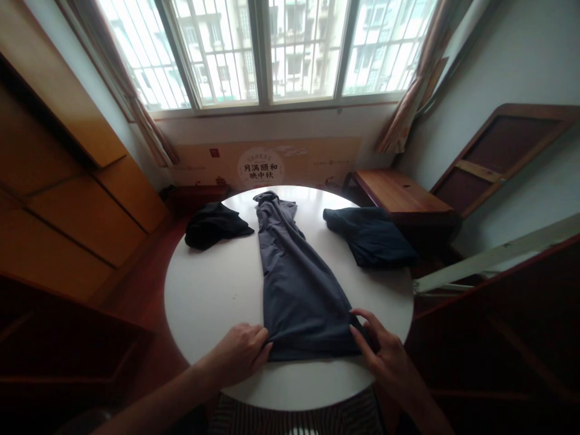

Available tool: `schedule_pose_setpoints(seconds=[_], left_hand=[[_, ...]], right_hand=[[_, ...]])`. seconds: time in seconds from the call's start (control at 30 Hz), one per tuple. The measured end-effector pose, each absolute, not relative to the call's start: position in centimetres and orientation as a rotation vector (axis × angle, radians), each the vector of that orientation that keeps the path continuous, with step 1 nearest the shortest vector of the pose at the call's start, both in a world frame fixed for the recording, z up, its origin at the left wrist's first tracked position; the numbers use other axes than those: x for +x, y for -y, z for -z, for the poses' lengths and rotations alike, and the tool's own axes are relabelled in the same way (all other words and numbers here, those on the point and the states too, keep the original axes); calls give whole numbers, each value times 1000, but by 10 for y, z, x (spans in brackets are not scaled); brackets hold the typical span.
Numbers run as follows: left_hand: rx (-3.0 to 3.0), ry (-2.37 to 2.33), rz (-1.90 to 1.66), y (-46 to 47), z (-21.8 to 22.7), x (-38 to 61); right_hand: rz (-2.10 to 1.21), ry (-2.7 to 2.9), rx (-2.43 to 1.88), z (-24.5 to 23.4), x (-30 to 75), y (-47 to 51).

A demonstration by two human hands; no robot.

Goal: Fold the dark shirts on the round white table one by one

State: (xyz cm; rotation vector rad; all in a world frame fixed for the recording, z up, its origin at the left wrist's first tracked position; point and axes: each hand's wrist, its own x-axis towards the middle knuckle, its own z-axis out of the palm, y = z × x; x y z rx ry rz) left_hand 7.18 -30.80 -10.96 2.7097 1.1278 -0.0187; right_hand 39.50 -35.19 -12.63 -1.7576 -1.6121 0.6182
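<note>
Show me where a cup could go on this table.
The widest free patch on the round white table lies between the black bundle and the long grey garment, down to the left hand. A smaller one lies between the garment and the navy bundle. Crowded: the near edge, by the garment's end and the right hand.

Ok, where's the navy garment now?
In the head view, the navy garment lies on the right side of the round white table, beside the long grey garment.
</note>
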Motion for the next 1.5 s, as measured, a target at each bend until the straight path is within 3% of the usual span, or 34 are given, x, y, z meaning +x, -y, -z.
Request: schedule_pose_setpoints(seconds=[0.37,0.57,0.7,0.83,1.27,1.5], left_hand=[[2396,-1267,227,322,66,-16],[2590,-1220,75,314,54,17],[2814,-830,-52,311,66,81],[2953,-658,82,314,91,126],[2940,-245,8,306,91,146],[2945,140,-62,281,140,166]], right_hand=[[-826,2034,-1613,122,349,370],[-744,1987,-1483,94,354,273],[-599,1928,-1690,84,345,175],[-528,1874,-1811,92,330,109],[-629,1647,-1846,101,334,-3],[-719,1460,-1799,104,322,-62]])
